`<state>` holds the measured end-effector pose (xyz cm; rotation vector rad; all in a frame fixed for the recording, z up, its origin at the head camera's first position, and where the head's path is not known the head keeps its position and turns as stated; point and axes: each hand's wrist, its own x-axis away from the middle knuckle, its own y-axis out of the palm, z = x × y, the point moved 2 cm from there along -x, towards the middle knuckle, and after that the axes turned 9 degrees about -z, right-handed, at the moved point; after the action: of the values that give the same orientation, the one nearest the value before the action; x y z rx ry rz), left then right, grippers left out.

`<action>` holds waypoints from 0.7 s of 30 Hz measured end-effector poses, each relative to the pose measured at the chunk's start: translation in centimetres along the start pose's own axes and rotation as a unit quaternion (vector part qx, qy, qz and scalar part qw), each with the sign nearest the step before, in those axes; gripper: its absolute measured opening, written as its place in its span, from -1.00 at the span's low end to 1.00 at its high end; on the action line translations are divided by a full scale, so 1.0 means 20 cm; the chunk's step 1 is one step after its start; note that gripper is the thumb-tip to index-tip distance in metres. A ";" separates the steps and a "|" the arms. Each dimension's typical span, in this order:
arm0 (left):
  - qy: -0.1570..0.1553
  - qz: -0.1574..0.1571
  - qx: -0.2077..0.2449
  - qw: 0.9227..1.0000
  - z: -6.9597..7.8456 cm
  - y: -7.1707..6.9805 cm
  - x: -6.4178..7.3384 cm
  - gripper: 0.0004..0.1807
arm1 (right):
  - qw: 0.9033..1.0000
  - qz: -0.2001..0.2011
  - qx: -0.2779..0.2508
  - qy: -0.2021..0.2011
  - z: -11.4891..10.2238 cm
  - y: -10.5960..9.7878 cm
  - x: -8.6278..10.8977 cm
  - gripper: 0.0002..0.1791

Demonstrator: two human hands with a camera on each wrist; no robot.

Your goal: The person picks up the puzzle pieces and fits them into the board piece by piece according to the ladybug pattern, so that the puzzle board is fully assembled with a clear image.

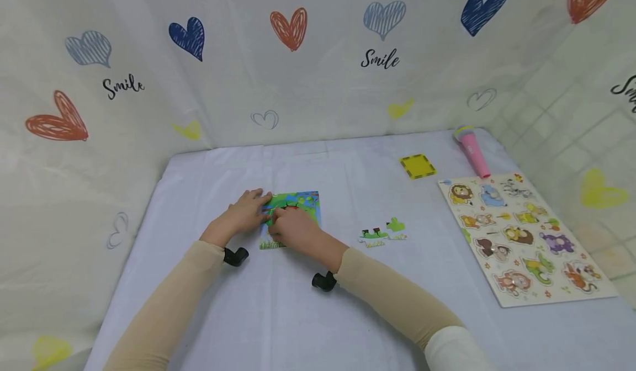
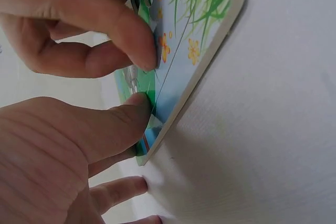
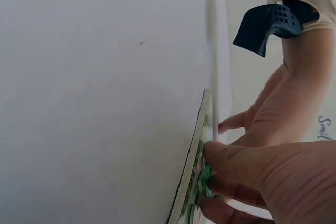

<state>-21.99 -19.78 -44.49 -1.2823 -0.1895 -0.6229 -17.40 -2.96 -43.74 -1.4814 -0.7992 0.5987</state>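
Observation:
A colourful jigsaw puzzle board [image 1: 309, 199] with green, blue and grass pictures lies flat on the table. My left hand [image 1: 244, 212] rests on its left side with fingers extended. In the left wrist view the left thumb [image 2: 123, 121] presses the board near its edge, where a small pale gap shows. Over the middle of the board, my right hand [image 1: 297, 230] bends its fingers and holds a green puzzle piece [image 3: 205, 174] against the surface, mostly hidden by the fingers. Several loose puzzle pieces [image 1: 374, 234] lie to the right of the board.
A large wooden animal peg puzzle [image 1: 526, 244] takes up the right side of the white-covered table [image 1: 278, 316]. Behind it lie a pink toy microphone [image 1: 474, 153] and a yellow square tile [image 1: 418, 166]. A curtain printed with hearts [image 1: 328, 95] hangs at the back.

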 end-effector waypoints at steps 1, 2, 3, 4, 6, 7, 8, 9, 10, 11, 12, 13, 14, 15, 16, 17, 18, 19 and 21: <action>0.000 -0.001 -0.001 1.000 0.00 0.00 0.00 -0.26 | 1.000 0.005 0.028 -0.006 0.00 0.01 0.01 -0.85; 0.000 -0.002 -0.001 1.000 0.00 0.00 -0.01 -0.26 | 0.999 0.005 0.050 -0.010 -0.01 0.01 0.02 -0.82; -0.001 -0.004 -0.001 1.000 0.00 0.00 -0.01 -0.26 | 0.998 0.005 0.066 -0.014 -0.01 0.01 0.02 -0.80; -0.001 -0.004 -0.002 1.000 0.00 0.00 -0.01 -0.26 | 0.997 0.006 0.078 -0.019 -0.01 0.02 0.03 -0.79; 0.000 -0.004 -0.001 1.000 0.00 0.00 -0.01 -0.27 | 0.997 0.003 0.080 -0.024 -0.02 0.01 0.05 -0.77; 0.000 -0.002 -0.001 1.000 0.00 0.00 -0.01 -0.27 | 0.997 0.000 0.077 -0.026 -0.02 0.01 0.06 -0.77; 0.001 0.000 -0.002 1.000 0.01 0.00 -0.01 -0.27 | 0.997 -0.005 0.071 -0.028 -0.02 0.00 0.07 -0.76; 0.001 0.002 -0.003 1.000 0.01 -0.01 0.00 -0.27 | 0.997 -0.010 0.065 -0.031 -0.02 0.00 0.08 -0.75; 0.000 0.004 -0.005 1.000 0.01 -0.01 0.00 -0.27 | 0.998 -0.018 0.059 -0.032 -0.02 -0.01 0.09 -0.74; 0.000 0.006 -0.006 1.000 0.01 -0.01 0.00 -0.27 | 0.998 -0.028 0.051 -0.035 -0.02 -0.01 0.11 -0.73; -0.001 0.008 -0.009 1.000 0.00 -0.01 0.00 -0.27 | 0.998 -0.038 0.039 -0.035 -0.01 -0.01 0.12 -0.70; -0.001 0.010 -0.011 1.000 0.00 -0.01 0.01 -0.27 | 0.998 -0.047 0.033 -0.035 -0.01 -0.01 0.13 -0.68; 0.000 0.012 -0.014 1.000 0.00 -0.01 0.01 -0.27 | 0.998 -0.054 0.024 -0.035 0.00 -0.02 0.14 -0.65; 0.001 0.014 -0.018 1.000 0.00 0.00 0.01 -0.26 | 0.998 -0.057 0.016 -0.034 0.01 -0.02 0.16 -0.64; 0.001 0.015 -0.020 1.000 0.00 0.00 0.02 -0.26 | 0.998 -0.057 0.006 -0.034 0.02 -0.02 0.18 -0.64; 0.002 0.017 -0.023 1.000 0.01 0.00 0.02 -0.26 | 0.998 -0.055 -0.004 -0.033 0.03 -0.02 0.20 -0.65; 0.004 0.019 -0.028 0.999 0.01 0.00 0.02 -0.26 | 0.998 -0.050 -0.009 -0.030 0.05 -0.02 0.22 -0.65; 0.005 0.021 -0.033 0.999 0.02 0.00 0.03 -0.26 | 0.998 -0.044 -0.017 -0.027 0.06 -0.02 0.25 -0.65; 0.008 0.025 -0.040 0.999 0.03 -0.01 0.04 -0.26 | 0.999 -0.033 -0.032 -0.018 0.09 -0.03 0.30 -0.66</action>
<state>-21.32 -19.55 -43.87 -1.3556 -0.1195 -0.6018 -15.19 2.91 -42.63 -1.5003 -0.8988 0.5546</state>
